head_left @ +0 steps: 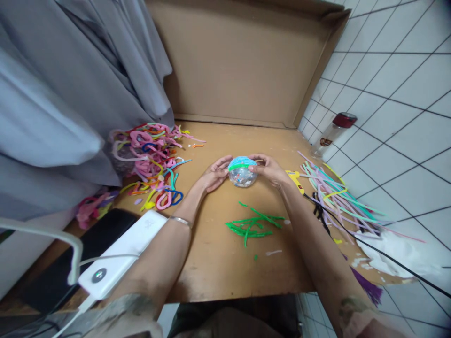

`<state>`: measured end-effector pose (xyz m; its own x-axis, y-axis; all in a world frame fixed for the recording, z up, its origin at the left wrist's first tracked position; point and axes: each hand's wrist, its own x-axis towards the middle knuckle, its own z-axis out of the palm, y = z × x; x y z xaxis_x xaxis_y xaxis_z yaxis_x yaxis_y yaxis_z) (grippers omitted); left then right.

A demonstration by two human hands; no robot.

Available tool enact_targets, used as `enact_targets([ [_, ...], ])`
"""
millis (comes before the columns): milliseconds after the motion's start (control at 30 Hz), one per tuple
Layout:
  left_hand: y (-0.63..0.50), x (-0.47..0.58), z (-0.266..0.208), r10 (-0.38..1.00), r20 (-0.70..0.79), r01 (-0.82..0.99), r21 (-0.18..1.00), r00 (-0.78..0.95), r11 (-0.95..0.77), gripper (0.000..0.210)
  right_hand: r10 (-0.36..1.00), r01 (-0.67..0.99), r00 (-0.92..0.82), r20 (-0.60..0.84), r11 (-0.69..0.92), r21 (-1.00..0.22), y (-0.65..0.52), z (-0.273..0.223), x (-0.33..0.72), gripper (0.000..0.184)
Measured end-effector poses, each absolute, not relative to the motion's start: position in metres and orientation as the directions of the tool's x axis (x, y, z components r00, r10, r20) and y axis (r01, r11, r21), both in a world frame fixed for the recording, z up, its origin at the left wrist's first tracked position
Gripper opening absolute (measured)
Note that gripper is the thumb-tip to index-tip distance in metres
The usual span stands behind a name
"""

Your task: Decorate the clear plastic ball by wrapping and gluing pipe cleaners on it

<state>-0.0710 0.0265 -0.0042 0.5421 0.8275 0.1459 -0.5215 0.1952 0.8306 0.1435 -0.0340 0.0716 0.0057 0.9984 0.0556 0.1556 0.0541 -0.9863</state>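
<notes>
We see the brown cardboard panel (243, 61) standing across the top of the frame, the grey curtain (70, 84) hanging at upper left, and the tabletop (207, 272) spread through the middle. Our left arm (172, 239) reaches in from the lower left and our right arm (310, 234) from the lower right, both slanting inward toward the centre. At centre left we have a tangled heap of coloured pipe cleaners (148, 150), and at centre right a loose bundle of straight ones (334, 197). A small pile of green pieces (252, 225) lies between our forearms, below centre.

Our left hand (215, 174) comes from the left with its fingers lightly bent; our right hand (269, 170) faces it from the right, index finger at the far upper edge, thumb on the front. Both are closed on the ball (243, 174) in the middle of the frame, which sits between the fingertips, clear of the palms. It looks round, about as long one way as the other. Its blue half (243, 160) points to the top of the frame, its clear half to the bottom. The green band (240, 166) runs left to right between them, our right thumb at its right end.
</notes>
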Motion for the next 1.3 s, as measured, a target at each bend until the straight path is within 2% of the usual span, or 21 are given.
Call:
enact_targets([
  [300, 0.022, -0.071, -0.003, 0.837, 0.17, -0.541, 0.824, 0.521, 0.169, 0.032, 0.987, 0.095, 0.161, 0.011, -0.005, -0.995, -0.033, 0.071, 0.123, 0.036],
  [533, 0.022, -0.071, -0.004, 0.854, 0.145, -0.541, 0.822, 0.5, 0.178, 0.032, 0.974, 0.126, 0.22, 0.048, 0.021, -0.992, -0.037, 0.072, 0.111, 0.033],
  [800, 0.021, -0.068, -0.001, 0.86, 0.136, -0.533, 0.828, 0.491, 0.173, 0.031, 0.983, 0.084, 0.182, 0.029, 0.014, -0.996, -0.037, 0.072, 0.115, 0.041],
  [933, 0.022, -0.067, -0.001, 0.849, 0.158, -0.538, 0.827, 0.504, 0.165, 0.03, 0.978, 0.134, 0.199, 0.064, 0.037, -0.99, -0.037, 0.069, 0.114, 0.049],
  [1100, 0.021, -0.066, -0.001, 0.843, 0.183, -0.546, 0.824, 0.507, 0.149, 0.031, 0.956, 0.214, 0.27, 0.113, 0.055, -0.975, -0.032, 0.061, 0.113, 0.045],
  [1300, 0.022, -0.068, -0.003, 0.842, 0.182, -0.564, 0.809, 0.508, 0.166, 0.036, 0.948, 0.249, 0.276, 0.158, 0.089, -0.965, -0.032, 0.056, 0.11, 0.047],
])
